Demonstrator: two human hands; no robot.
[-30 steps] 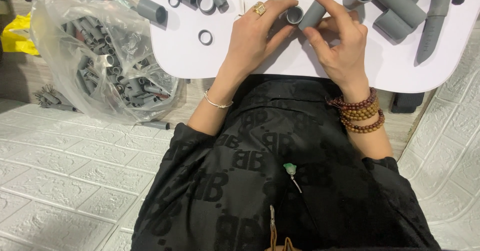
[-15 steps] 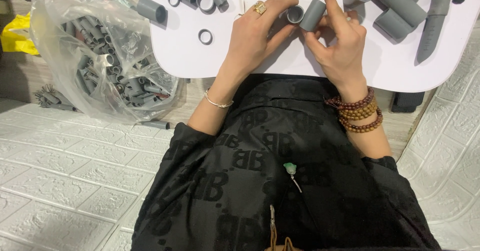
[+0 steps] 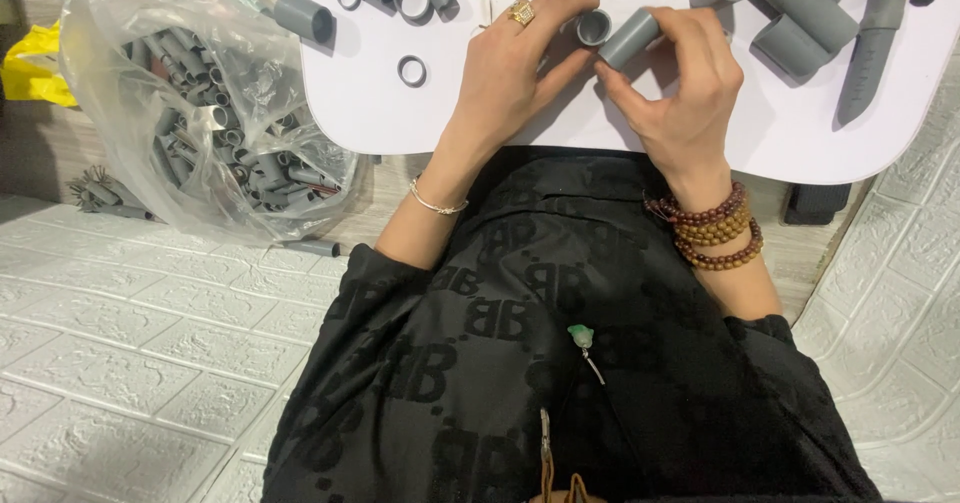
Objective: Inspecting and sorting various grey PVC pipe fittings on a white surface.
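Nearest the camera is the person's black patterned top (image 3: 520,363), with a small green pendant (image 3: 581,337) lying on it. Beyond it the two forearms reach forward: the left wrist wears a thin silver bangle (image 3: 436,203), the right wrist several strands of brown wooden beads (image 3: 712,229).

Both hands rest at the near edge of the white tabletop (image 3: 400,113). The left hand (image 3: 510,73), with a gold ring (image 3: 521,12) on one finger, has its fingers curled and its fingertips closed on a short grey plastic pipe ring (image 3: 593,28) whose open end faces up. The right hand (image 3: 690,88) pinches a short grey plastic pipe piece (image 3: 629,39) between thumb and fingers, held tilted, its near end just beside the ring; whether the two parts touch cannot be told.

To the left, on the floor, a clear plastic bag (image 3: 200,113) holds many grey pipe fittings.

Farther back on the tabletop lie loose thin grey rings (image 3: 411,70) and short grey pipe stubs (image 3: 304,16) at the left, and thicker grey pipe sections (image 3: 805,23) at the right, with a long dark grey tapered piece (image 3: 872,43) beside them.
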